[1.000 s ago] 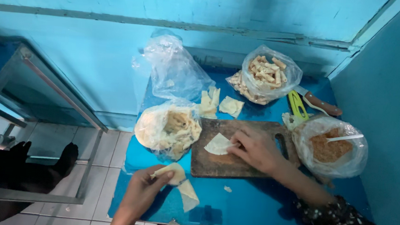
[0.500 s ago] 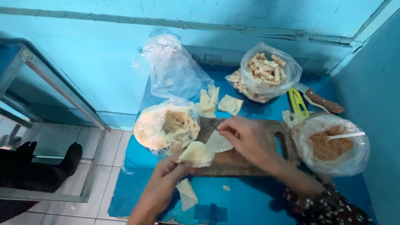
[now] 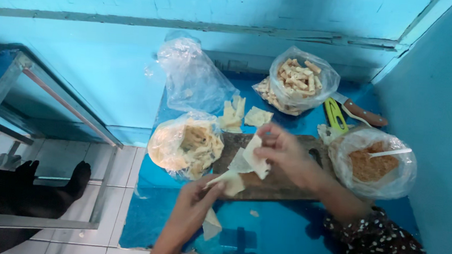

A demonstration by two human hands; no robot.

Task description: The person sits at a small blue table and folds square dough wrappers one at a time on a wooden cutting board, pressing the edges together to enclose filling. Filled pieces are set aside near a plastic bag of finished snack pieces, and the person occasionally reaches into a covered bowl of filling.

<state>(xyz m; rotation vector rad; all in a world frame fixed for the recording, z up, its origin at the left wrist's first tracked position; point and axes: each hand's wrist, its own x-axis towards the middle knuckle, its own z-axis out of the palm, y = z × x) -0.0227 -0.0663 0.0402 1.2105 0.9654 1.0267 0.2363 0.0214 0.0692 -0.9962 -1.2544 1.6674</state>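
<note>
At the far left, a black animal (image 3: 22, 191), probably a cat though only part of it shows, lies on the tiled floor below the blue table (image 3: 282, 233). Nearest that side of the table sits an open clear plastic bag of pale, thin wrapper sheets (image 3: 187, 145), its mouth turned toward the person so sheets can be lifted out easily. Behind it stands a crumpled clear plastic bag (image 3: 195, 79) that looks nearly empty, and a few loose cut wrapper pieces (image 3: 243, 115) lie just beside it. The left hand (image 3: 193, 207) is closed on the lower corner of a pale dough wrapper (image 3: 244, 163), while the right hand (image 3: 285, 153) pinches its upper edge, so the sheet is held stretched between them just above the dark wooden cutting board (image 3: 281, 182), which gives a work surface beneath. Another wrapper scrap (image 3: 211, 229) lies near the table's front edge. Further right, a clear bag of small tan rolled pieces (image 3: 299, 82) stands at the back, a yellow-green peeler (image 3: 336, 115) and a wooden-handled knife (image 3: 364, 113) rest within reach, and a clear bag of brown crumbly filling (image 3: 371, 165) holds a white spoon (image 3: 390, 152).
</note>
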